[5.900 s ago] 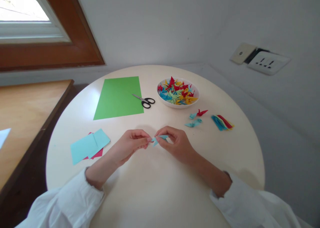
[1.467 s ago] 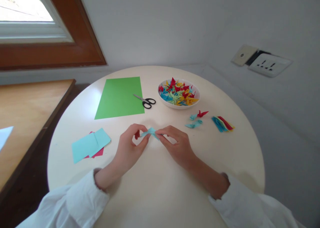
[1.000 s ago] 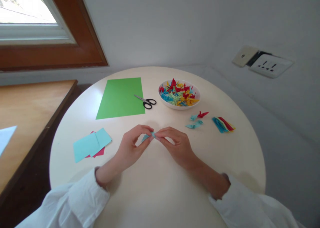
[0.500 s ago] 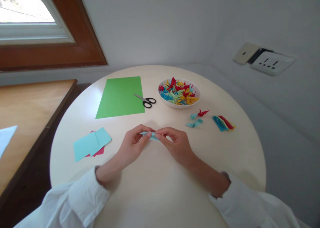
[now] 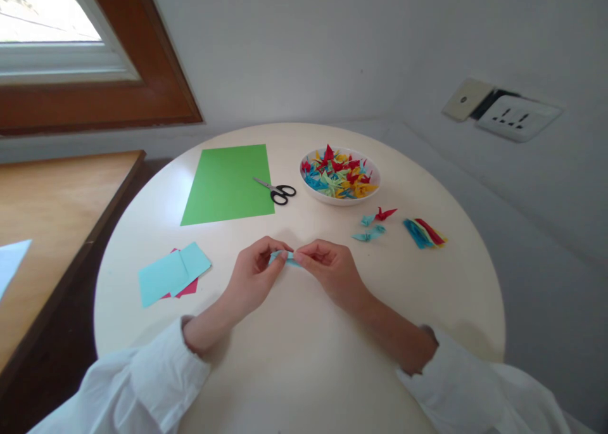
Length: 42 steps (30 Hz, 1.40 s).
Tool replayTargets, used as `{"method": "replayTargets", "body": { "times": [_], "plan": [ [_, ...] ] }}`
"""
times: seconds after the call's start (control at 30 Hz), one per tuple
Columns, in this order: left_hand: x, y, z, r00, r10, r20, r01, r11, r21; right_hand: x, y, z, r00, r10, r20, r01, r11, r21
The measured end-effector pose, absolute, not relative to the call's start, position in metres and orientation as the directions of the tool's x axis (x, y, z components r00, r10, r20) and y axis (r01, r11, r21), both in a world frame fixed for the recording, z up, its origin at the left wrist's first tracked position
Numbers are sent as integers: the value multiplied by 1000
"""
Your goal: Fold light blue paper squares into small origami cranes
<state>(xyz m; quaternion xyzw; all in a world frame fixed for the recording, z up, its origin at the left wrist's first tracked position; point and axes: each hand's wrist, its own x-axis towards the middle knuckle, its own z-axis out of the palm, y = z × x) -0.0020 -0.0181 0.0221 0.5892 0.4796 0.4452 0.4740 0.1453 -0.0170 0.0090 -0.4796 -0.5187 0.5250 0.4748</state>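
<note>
A small light-blue folded paper piece [image 5: 285, 257] is pinched between both hands just above the round cream table [image 5: 294, 358]. My left hand [image 5: 254, 275] grips its left end with thumb and fingers closed. My right hand [image 5: 327, 270] pinches its right end the same way. Most of the paper is hidden by my fingertips. Both arms wear white sleeves.
A white bowl [image 5: 340, 194] of coloured folded paper shapes stands at the back. Black scissors [image 5: 278, 192] lie beside a green sheet [image 5: 227, 183]. Light-blue and red squares [image 5: 173, 274] lie left. Small folded pieces [image 5: 373, 225] and coloured strips [image 5: 424, 232] lie right. A wooden desk [image 5: 42, 212] stands left.
Over the frames my fingers have turned and flattened the blue paper piece between them. It went from sticking up to lying level, with both hands staying at the same spot.
</note>
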Motion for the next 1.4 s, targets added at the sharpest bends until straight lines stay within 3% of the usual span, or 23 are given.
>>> {"method": "replayTargets", "body": {
  "times": [0.93,1.4],
  "plan": [
    [-1,-16,15,113,991,64,233,-89,968,140,-14,10,-85,975,-204,-265,-219,-939],
    [-3,-12,17,122,992,21,292,-57,955,143,-10,14,-77,978,-195,-167,-205,-964]
  ]
}}
